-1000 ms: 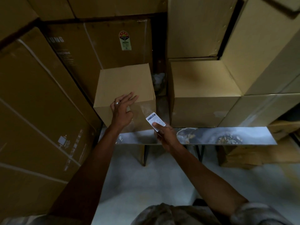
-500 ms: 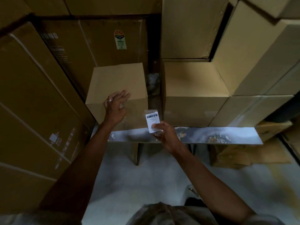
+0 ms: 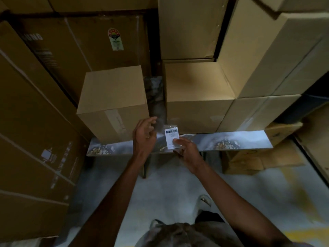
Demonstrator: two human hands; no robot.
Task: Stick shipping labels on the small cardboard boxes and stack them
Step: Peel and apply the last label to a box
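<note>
The shipping label [image 3: 171, 138] is a small white slip with a black barcode across its top and lines of print below, too fine to read; a clear film edge shows above it. The right hand [image 3: 187, 151] pinches its lower part between thumb and fingers, holding it upright over the counter's [image 3: 249, 142] front edge. Half a second ago the left hand [image 3: 144, 135] lay flat on the small cardboard box [image 3: 114, 102]; now it has come off the box and hangs just left of the label, fingers loosely spread and holding nothing. The box, plain matte brown with a strip of clear tape down its front face, stands at the counter's left end. A second box [image 3: 197, 97] stands mid-counter. The counter's surface is glossy and marbled. Behind, a large carton [image 3: 99, 41] carries a sticker [image 3: 115, 39], possibly an energy rating.
</note>
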